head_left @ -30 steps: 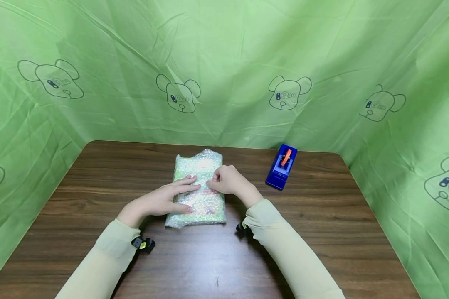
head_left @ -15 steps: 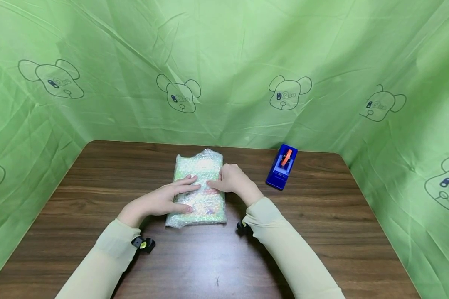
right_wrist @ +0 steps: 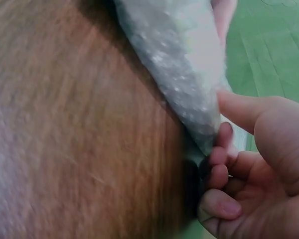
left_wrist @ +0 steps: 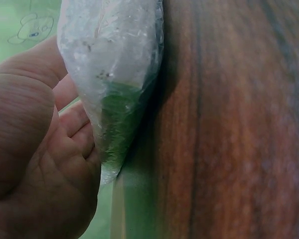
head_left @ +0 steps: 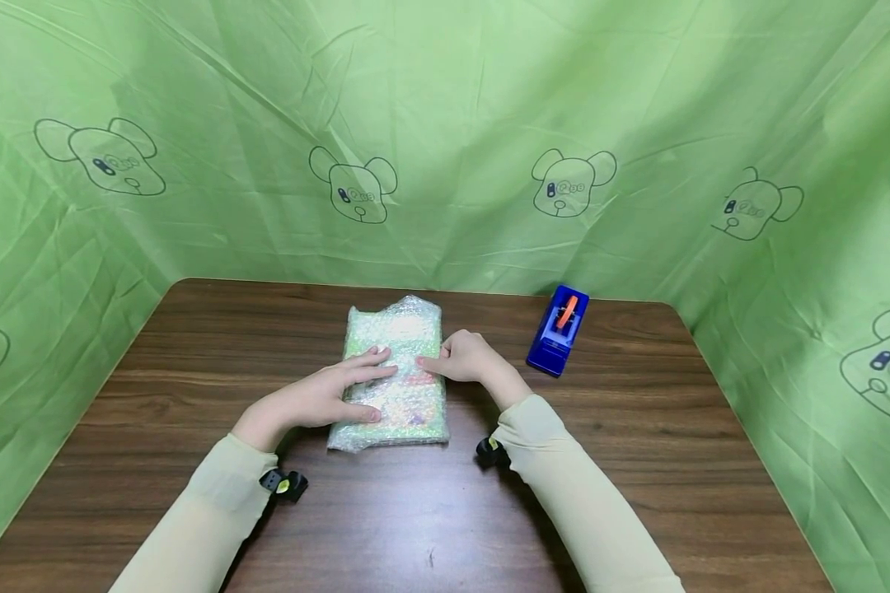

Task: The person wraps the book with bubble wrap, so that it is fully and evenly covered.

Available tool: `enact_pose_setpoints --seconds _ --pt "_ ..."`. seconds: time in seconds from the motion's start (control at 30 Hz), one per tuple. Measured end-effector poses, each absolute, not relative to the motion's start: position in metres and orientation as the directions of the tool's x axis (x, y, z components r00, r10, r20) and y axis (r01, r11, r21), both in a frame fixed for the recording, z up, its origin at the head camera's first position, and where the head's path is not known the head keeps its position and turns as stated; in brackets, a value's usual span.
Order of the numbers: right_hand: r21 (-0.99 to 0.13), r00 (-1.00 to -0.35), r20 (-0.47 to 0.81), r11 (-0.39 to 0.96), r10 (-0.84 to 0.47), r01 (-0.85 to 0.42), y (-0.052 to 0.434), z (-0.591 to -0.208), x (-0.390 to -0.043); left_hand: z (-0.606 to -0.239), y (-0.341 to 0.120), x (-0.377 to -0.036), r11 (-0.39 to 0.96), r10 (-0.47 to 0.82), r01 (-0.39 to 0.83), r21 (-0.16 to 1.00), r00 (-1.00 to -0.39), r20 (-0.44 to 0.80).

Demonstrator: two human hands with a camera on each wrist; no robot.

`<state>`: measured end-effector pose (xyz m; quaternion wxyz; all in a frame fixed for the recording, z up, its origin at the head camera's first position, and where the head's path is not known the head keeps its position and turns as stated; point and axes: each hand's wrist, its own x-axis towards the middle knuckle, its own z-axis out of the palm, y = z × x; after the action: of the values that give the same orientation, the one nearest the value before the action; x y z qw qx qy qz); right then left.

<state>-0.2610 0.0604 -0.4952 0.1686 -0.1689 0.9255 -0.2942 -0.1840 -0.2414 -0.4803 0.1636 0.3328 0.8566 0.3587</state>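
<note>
- right hand (head_left: pixel 466 358) has shifted slightly right to the parcel's right edge since a second ago; index finger now points onto the top, other fingers curled, gripping nothing
- left hand (head_left: pixel 334 395) unchanged: flat, fingers straight, pressing on the parcel
- one bubble-wrapped parcel (head_left: pixel 395 329), mid worktop (head_left: pixel 638 461)
- one blue tape dispenser (head_left: pixel 559 331), right of it, apart

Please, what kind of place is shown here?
Probably a small packing station set up for recording: a brown wooden table, green sheeting with bear drawings hung round it, a bubble-wrapped parcel, and a blue tape dispenser.
</note>
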Motion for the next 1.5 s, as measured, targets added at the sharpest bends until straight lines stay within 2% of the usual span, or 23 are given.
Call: enact_pose_setpoints --seconds 0.1,0.17,0.57,0.63,0.67,0.8,1.0,1.2,1.37,1.5 --pt "-0.625 -0.889 -0.181 0.748 -0.42 -0.226 0.068 -0.495 -0.259 -0.481 -0.242 -0.184 0.521 0.688 0.445 0.728 -0.724 -0.05" --pt "-0.638 -0.896 -0.209 0.749 -0.392 -0.179 0.069 -0.479 -0.248 -0.481 -0.242 -0.184 0.522 0.689 0.441 0.73 -0.723 -0.055" --pt "-0.7 -0.928 -0.175 0.705 -0.328 -0.117 0.079 -0.485 -0.246 -0.48 -0.242 -0.187 0.525 0.694 0.443 0.726 -0.717 -0.065" --pt "-0.682 -0.929 -0.161 0.718 -0.334 -0.14 0.08 -0.486 -0.246 -0.479 -0.242 -0.188 0.533 0.696 0.45 0.717 -0.714 -0.07" --pt "-0.672 -0.927 -0.135 0.72 -0.349 -0.174 0.083 -0.499 -0.252 -0.479 -0.241 -0.187 0.538 0.697 0.453 0.711 -0.713 -0.073" --pt "-0.62 -0.921 -0.108 0.749 -0.374 -0.231 0.086 -0.498 -0.243 -0.474 -0.236 -0.183 0.569 0.699 0.485 0.664 -0.711 -0.079" --pt "-0.551 -0.9 -0.056 0.765 -0.433 -0.334 0.094 -0.47 -0.21 -0.468 -0.235 -0.178 0.593 0.729 0.63 0.501 -0.684 -0.003" --pt "-0.467 -0.84 0.083 0.723 -0.537 -0.509 0.13 -0.442 -0.18 -0.457 -0.246 -0.173 0.6 0.729 0.696 0.395 -0.679 0.089" --pt "-0.381 -0.769 0.207 0.674 -0.605 -0.633 0.17 -0.429 -0.164 -0.446 -0.259 -0.163 0.625 0.73 0.711 0.323 -0.679 0.082" --pt "-0.319 -0.732 0.23 0.661 -0.641 -0.679 0.205 -0.426 -0.152 -0.438 -0.274 -0.153 0.653 0.724 0.717 0.242 -0.686 0.077"
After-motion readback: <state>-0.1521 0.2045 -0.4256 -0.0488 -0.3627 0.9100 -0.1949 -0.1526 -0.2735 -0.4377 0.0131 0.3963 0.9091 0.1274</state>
